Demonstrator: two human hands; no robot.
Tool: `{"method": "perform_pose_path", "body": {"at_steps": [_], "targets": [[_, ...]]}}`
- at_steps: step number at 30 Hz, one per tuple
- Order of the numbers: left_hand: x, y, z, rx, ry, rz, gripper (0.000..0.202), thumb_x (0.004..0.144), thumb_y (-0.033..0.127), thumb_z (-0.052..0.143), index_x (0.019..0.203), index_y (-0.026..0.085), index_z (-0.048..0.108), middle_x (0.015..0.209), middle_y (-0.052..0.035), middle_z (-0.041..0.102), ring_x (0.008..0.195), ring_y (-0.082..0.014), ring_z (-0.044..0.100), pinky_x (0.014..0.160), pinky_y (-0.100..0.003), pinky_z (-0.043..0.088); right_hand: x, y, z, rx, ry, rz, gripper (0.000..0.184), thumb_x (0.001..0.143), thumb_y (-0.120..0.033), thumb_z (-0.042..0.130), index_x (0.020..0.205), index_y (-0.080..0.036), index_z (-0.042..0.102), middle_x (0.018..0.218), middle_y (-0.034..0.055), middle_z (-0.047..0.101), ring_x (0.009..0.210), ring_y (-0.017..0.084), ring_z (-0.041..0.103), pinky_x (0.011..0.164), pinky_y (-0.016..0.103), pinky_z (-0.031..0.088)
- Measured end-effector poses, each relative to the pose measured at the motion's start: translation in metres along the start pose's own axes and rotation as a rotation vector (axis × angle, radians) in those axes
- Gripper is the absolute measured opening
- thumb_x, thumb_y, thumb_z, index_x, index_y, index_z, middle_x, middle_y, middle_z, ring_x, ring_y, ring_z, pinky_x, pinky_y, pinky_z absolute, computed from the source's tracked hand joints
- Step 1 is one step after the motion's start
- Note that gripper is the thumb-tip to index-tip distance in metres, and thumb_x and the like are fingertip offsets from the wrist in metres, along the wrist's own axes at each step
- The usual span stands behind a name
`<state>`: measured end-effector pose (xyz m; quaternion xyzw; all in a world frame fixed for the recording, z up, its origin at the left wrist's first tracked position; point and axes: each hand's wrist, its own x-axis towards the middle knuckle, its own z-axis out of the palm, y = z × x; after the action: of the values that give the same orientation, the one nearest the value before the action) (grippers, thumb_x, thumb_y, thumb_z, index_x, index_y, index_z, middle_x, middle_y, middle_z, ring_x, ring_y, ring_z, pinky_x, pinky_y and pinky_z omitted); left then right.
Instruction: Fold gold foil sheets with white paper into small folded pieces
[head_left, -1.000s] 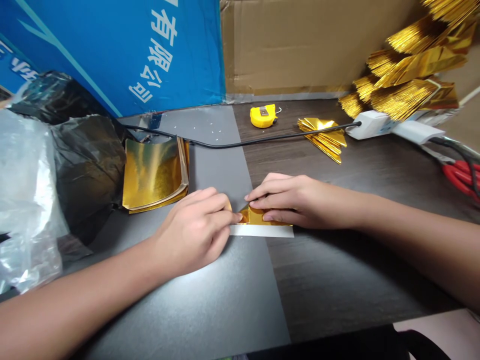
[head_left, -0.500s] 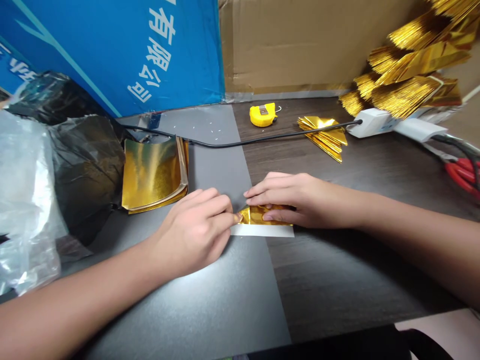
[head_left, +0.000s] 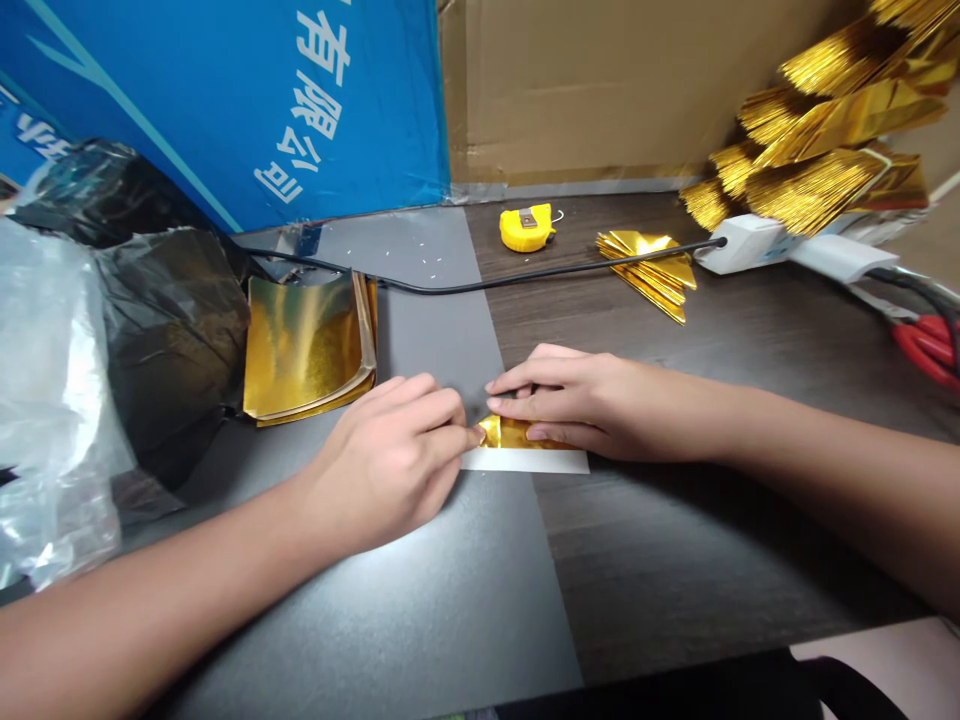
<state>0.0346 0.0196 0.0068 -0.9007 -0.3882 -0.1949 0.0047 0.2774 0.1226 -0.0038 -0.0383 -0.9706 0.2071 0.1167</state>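
Dark worktop [head_left: 697,560] with a grey mat [head_left: 442,610] on it, and the small folded gold foil piece [head_left: 510,433] sits on a white paper strip [head_left: 525,462], right hand [head_left: 600,405] fingers clamped across it, left hand [head_left: 382,465] fingers bunched at its end; keep the pressure even so the foil can't slip.

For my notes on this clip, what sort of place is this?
Likely a paper-craft bench in a small workshop or home: a folded gold foil piece on a gray mat, a stack of gold foil sheets, folded gold fans and a yellow tape measure.
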Motion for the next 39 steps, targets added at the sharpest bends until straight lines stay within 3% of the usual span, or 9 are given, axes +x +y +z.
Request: {"method": "perform_pose_path", "body": {"at_steps": [6,11,29,39], "targets": [[0.0006,0.0016,-0.0010,-0.007,-0.001,-0.004,0.024,0.095,0.012,0.052,0.088,0.015,0.075,0.079,-0.0044,0.065,0.072,-0.0166,0.050,0.062,-0.031,0.040,0.0002,-0.0014,-0.0007,-0.030,-0.014,0.011,0.034,0.105,-0.020,0.045,0.132,-0.018,0.065,0.135,0.0137,0.061,0.111,0.021,0.056,0.092,0.036,0.055],[-0.0012,0.0017,0.0011,-0.023,-0.008,-0.023,0.024,0.093,0.009,0.052,0.090,0.014,0.075,0.079,-0.0047,0.065,0.071,-0.0169,0.050,0.063,-0.032,0.041,-0.0002,-0.0022,-0.0003,-0.050,-0.014,-0.004,0.034,0.104,-0.017,0.044,0.132,-0.014,0.063,0.135,0.0152,0.060,0.113,0.022,0.055,0.094,0.036,0.054],[-0.0003,0.0026,0.0002,0.006,-0.011,-0.037,0.026,0.095,0.011,0.051,0.088,0.015,0.075,0.079,-0.0043,0.065,0.072,-0.0169,0.049,0.063,-0.032,0.041,0.0010,-0.0044,0.0014,-0.032,-0.037,0.029,0.034,0.106,-0.020,0.043,0.132,-0.017,0.065,0.135,0.0148,0.056,0.111,0.019,0.052,0.091,0.030,0.051],[-0.0033,0.0013,0.0063,-0.006,0.004,-0.045,0.027,0.097,0.014,0.048,0.086,0.017,0.072,0.082,-0.0039,0.064,0.074,-0.0161,0.046,0.064,-0.031,0.038,0.0028,-0.0035,0.0010,0.063,-0.036,0.054,0.034,0.104,-0.020,0.044,0.132,-0.017,0.065,0.133,0.0151,0.055,0.106,0.019,0.052,0.092,0.034,0.050]]}}
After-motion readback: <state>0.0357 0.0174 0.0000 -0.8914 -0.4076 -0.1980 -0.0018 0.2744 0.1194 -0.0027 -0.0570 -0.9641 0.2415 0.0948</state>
